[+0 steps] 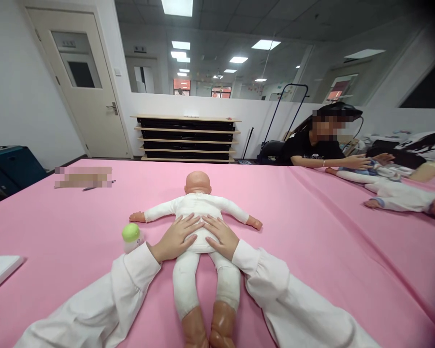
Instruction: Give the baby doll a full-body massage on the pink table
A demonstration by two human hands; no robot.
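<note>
A baby doll with a white cloth body lies stretched out on the pink cover, its head away from me and its legs toward me. My left hand rests flat on the left side of its lower torso. On the right side lies my right hand, also flat with fingers extended. The fingertips of both hands come close together over the doll's middle. Beside my left wrist stands a small jar with a green lid, its lower part partly hidden by my sleeve.
Pink cloth covers the table. A white box-like item lies at the left edge, a pen further back. At the right, another person handles a second doll. Low shelves stand behind.
</note>
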